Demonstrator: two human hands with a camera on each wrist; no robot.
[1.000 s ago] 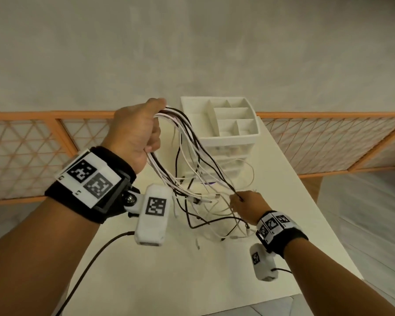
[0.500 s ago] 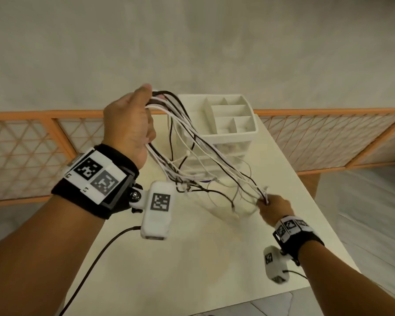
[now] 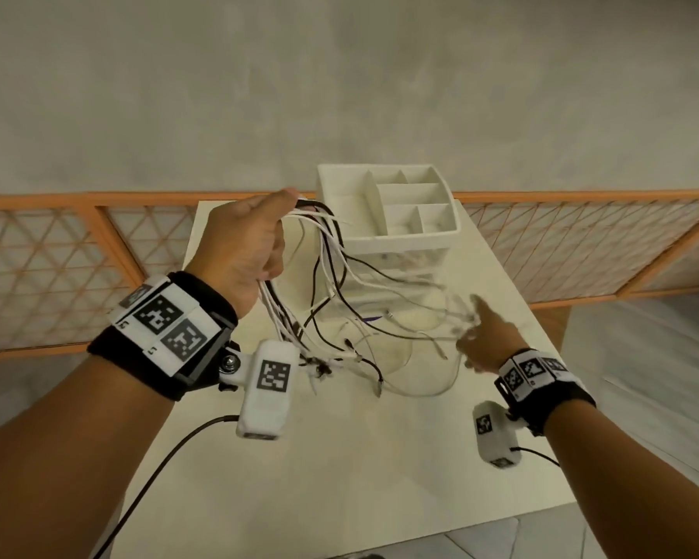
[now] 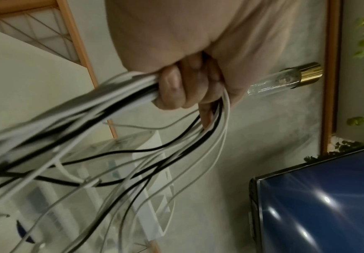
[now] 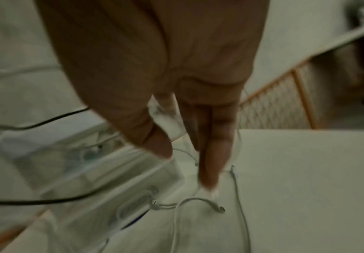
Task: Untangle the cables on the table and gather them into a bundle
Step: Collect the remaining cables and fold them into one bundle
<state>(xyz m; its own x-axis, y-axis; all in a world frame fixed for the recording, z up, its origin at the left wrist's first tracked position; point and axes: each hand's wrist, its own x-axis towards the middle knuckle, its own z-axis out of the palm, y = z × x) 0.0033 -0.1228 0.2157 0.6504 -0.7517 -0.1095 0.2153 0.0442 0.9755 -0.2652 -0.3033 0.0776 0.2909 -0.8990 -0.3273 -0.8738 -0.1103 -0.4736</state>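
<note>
My left hand (image 3: 247,244) is raised above the table and grips a bundle of white and black cables (image 3: 327,252) in its fist. The wrist view shows the fingers (image 4: 176,89) curled round the cables (image 4: 111,95). The loose ends hang down and spread over the table (image 3: 380,457) in slack loops. My right hand (image 3: 485,332) hovers to the right of the hanging strands, blurred, with its fingers stretched out. In its wrist view the right hand (image 5: 187,119) holds nothing, and white cable ends (image 5: 189,203) lie on the table below the fingertips.
A white desk organizer (image 3: 400,240) with open compartments and clear drawers stands at the table's far end, just behind the cables. An orange lattice fence (image 3: 57,276) runs behind the table. A dark screen (image 4: 317,205) shows in the left wrist view.
My right hand pulled the cable ends out to the right, then let them go and spread its fingers. The strands have dropped slack onto the table. The left hand keeps its grip.
</note>
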